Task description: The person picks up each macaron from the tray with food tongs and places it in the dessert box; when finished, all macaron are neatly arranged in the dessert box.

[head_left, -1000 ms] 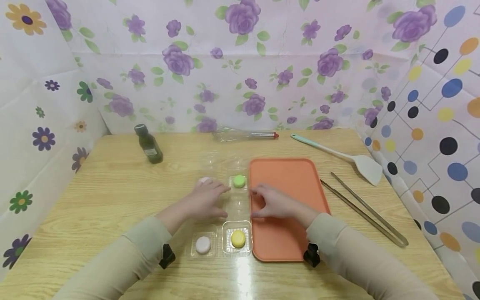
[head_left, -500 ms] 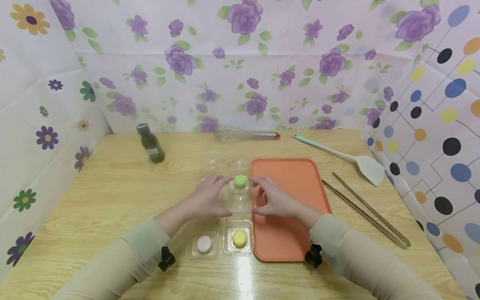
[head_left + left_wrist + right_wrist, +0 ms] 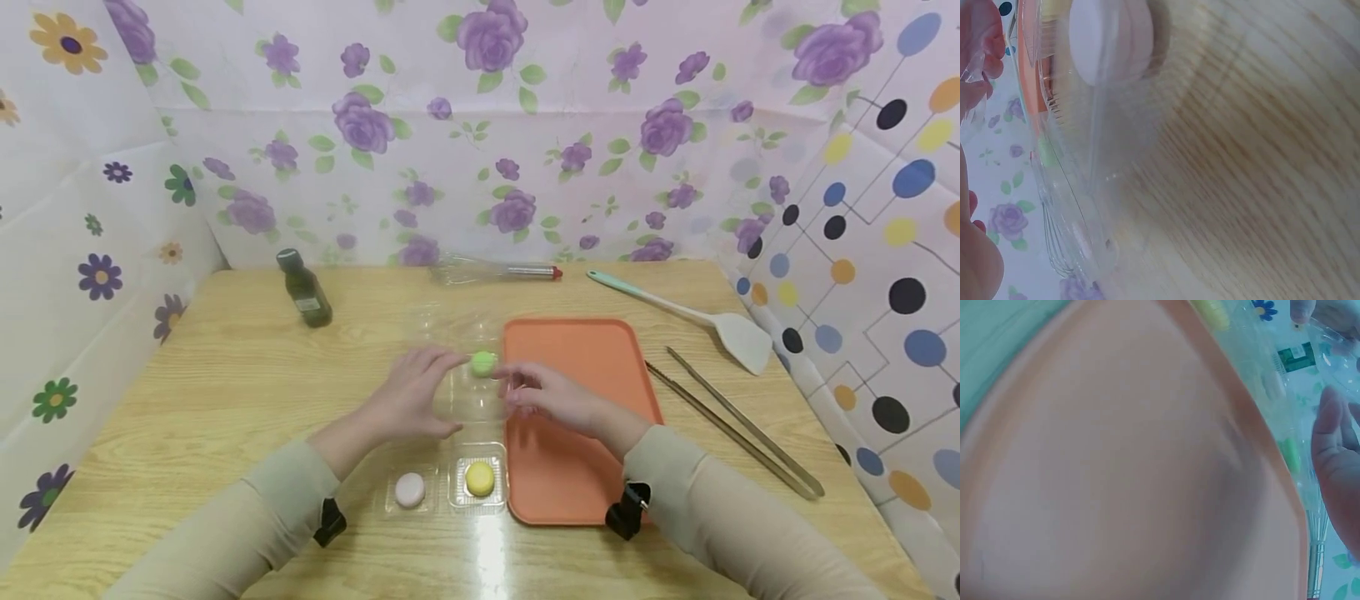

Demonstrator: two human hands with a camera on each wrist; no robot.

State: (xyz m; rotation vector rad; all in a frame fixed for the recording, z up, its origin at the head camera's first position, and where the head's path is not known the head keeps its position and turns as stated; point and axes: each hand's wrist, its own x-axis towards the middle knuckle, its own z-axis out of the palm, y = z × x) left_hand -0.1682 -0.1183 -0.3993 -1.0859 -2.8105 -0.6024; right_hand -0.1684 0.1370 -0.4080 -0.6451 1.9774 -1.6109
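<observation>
Between the hands is a clear plastic lid or box point(image 3: 1335, 359), hard to make out from above. My left hand point(image 3: 411, 392) grips its left side with fingers and thumb spread around it. On its right side, my right hand point(image 3: 558, 400) holds the edge with bent fingers, above the orange tray point(image 3: 577, 492). A green macaron point(image 3: 483, 364) sits beyond the fingertips in clear packaging. Nearer me, a yellow macaron point(image 3: 480, 478) and a pale pink macaron point(image 3: 410, 490) lie in clear plastic boxes. Another pale macaron point(image 3: 1272, 384) is hidden behind my left hand in the head view.
A dark bottle point(image 3: 304, 289) stands at the back left. Along the back lies a whisk point(image 3: 495, 271). To the tray's right are a white spatula point(image 3: 738, 340) and long metal tongs point(image 3: 738, 425). Patterned cloth point(image 3: 480, 133) encloses the table's back and sides.
My right hand's fingers have bent closer together and shifted along the plastic's edge. Over the last second, both hands moved slightly away from me; my left hand keeps its spread grip.
</observation>
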